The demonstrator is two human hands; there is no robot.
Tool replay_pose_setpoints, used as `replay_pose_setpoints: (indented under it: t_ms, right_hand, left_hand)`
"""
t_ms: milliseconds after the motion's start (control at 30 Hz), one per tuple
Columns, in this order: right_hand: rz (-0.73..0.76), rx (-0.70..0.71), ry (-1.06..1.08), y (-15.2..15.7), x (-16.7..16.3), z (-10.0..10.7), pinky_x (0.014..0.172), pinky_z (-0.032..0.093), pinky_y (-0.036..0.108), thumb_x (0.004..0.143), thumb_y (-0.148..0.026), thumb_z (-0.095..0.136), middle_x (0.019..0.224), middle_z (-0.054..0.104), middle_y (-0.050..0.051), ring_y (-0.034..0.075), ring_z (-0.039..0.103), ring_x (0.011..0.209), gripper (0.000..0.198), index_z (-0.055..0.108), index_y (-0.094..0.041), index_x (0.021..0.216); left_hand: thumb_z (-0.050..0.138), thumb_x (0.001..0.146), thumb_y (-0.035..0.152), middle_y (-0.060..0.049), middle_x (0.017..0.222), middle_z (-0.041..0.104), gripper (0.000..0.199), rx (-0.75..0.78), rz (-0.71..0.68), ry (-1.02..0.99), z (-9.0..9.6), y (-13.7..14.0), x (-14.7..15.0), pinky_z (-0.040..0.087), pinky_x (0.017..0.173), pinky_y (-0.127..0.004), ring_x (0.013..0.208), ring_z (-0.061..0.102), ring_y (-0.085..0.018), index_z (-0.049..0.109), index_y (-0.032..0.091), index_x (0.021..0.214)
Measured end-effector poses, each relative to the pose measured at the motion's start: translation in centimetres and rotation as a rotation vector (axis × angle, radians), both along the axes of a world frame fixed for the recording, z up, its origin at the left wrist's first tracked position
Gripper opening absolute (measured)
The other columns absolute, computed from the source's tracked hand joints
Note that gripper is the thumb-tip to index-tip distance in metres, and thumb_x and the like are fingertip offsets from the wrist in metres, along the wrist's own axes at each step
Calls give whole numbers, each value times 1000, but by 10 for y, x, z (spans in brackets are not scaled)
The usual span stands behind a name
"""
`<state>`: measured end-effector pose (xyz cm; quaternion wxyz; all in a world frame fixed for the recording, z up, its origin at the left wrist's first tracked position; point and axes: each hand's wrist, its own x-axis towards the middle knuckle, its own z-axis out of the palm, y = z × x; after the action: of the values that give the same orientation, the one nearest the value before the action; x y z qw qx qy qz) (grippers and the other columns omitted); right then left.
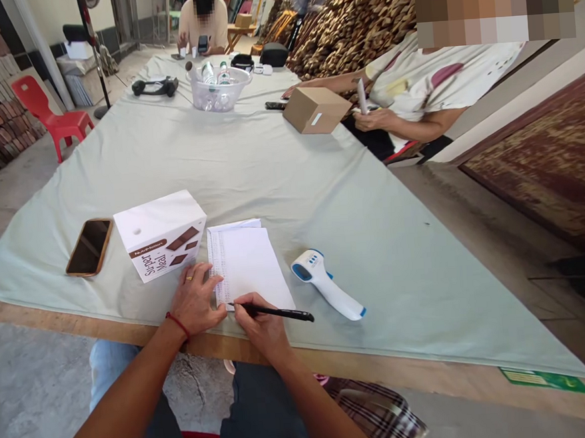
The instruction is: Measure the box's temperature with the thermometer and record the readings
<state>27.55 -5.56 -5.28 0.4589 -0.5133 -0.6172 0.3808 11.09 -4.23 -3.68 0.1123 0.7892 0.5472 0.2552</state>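
Head view: nearest, the right hand [264, 329] pinches a black pen [283, 312] between thumb and fingers close to its tip, at the lower left corner of a paper sheet [253, 265]. The pen lies nearly crosswise, tip leftward, back end past the sheet's right edge; the sheet's length points away from the person. Whether the tip touches paper is too small to tell. Nearer that left margin, the left hand [197, 300] rests with fingers spread, its thumb just beside the tip. Up this margin runs a column of small marks [218, 261]. On the counter [401, 271], a thermometer [327, 284] lies right of the sheet, a white box [163, 235] beyond the left hand; farther off, a cardboard box [315, 110] and a basin [221, 97] of bottles [223, 75].
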Motion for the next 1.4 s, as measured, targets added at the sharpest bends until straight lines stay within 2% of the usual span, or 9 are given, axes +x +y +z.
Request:
replay_pose_setpoints:
  t_ms: [567,1100,1400]
  right_hand:
    - [9,10,-28,1,0,3,52,46,26,73,-29,55,56,59,-2,14,53,51,10,59,-21,68]
    - [22,26,-38,1,-1,6,50,43,25,73,-28,53,54,56,-3,13,49,49,11,56,-21,65]
    - [-59,-14,18,0,-1,3,48,44,25,71,-31,55,53,55,-3,13,49,49,11,57,-22,65]
  left_hand:
    - [69,66,26,-13,130,51,46,-13,3,-9,1,-1,1,28,114,-53,129,43,-32,61,20,111]
    - [68,66,27,-14,129,52,46,-2,3,2,2,0,0,30,113,-52,128,44,-32,62,19,110]
    - [66,66,26,-13,129,51,44,-1,6,-23,2,0,1,30,113,-53,128,44,-32,61,21,109]
